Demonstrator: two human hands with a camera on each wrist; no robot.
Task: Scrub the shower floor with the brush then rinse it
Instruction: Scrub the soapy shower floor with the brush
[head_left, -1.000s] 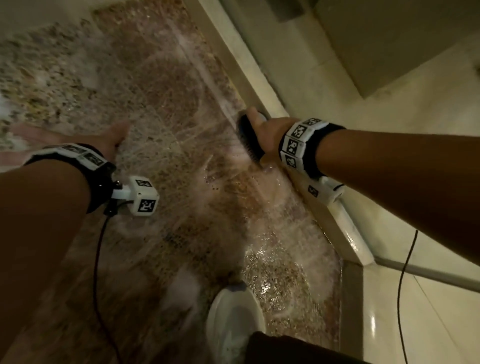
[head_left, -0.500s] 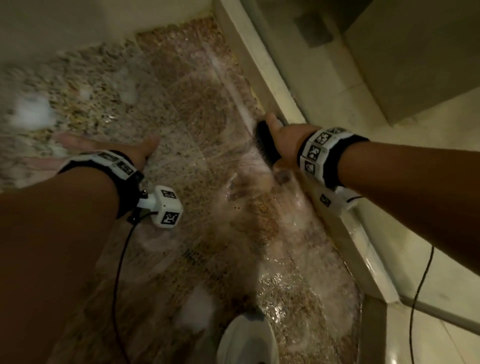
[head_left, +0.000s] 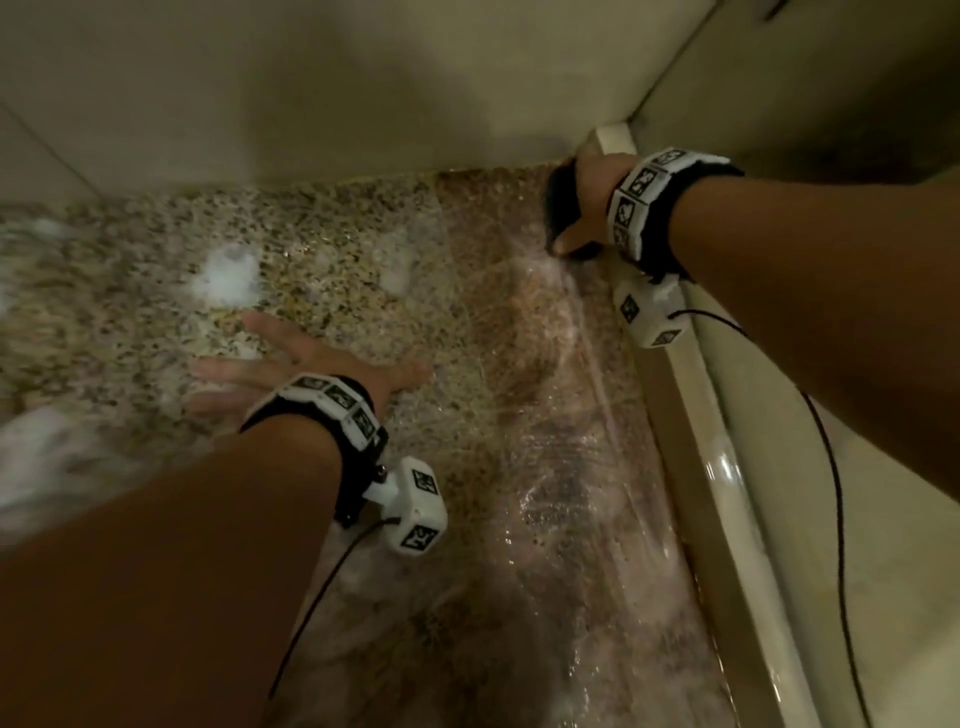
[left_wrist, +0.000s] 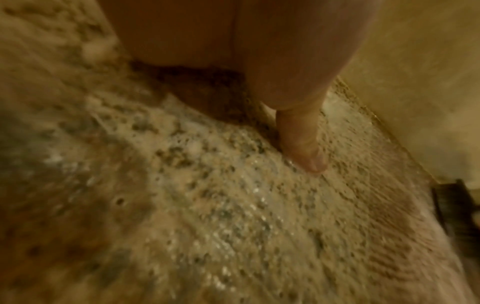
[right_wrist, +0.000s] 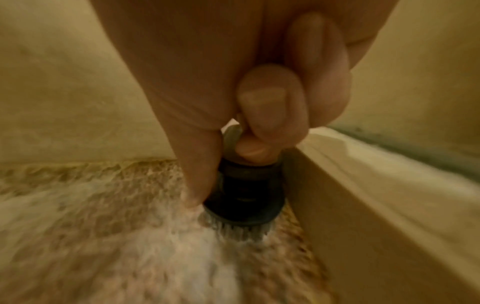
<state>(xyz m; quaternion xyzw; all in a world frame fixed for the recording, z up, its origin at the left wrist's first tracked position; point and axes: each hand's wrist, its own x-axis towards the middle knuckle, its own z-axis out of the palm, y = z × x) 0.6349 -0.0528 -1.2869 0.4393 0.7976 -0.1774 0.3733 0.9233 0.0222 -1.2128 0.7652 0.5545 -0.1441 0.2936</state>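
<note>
The shower floor (head_left: 467, 322) is speckled brown stone, wet and streaked with white foam. My right hand (head_left: 587, 202) grips a black scrub brush (head_left: 558, 208) in the far right corner, against the raised cream curb. In the right wrist view the fingers (right_wrist: 270, 102) curl round the brush (right_wrist: 244, 197), its bristles down in foam beside the curb (right_wrist: 363, 205). My left hand (head_left: 291, 364) lies flat and spread on the wet floor at centre left. The left wrist view shows its thumb (left_wrist: 303, 142) on the floor (left_wrist: 207, 205), with the brush (left_wrist: 451, 209) at the right edge.
A cream tiled wall (head_left: 311, 88) closes the far side of the floor. The curb (head_left: 727, 493) runs along the right, with pale tile (head_left: 893, 545) beyond it. Blobs of foam (head_left: 226, 275) lie on the floor past my left hand.
My right hand has pushed the brush forward along the curb into the far corner. My left hand stays flat on the floor. The view has tipped up and the shoe is out of sight.
</note>
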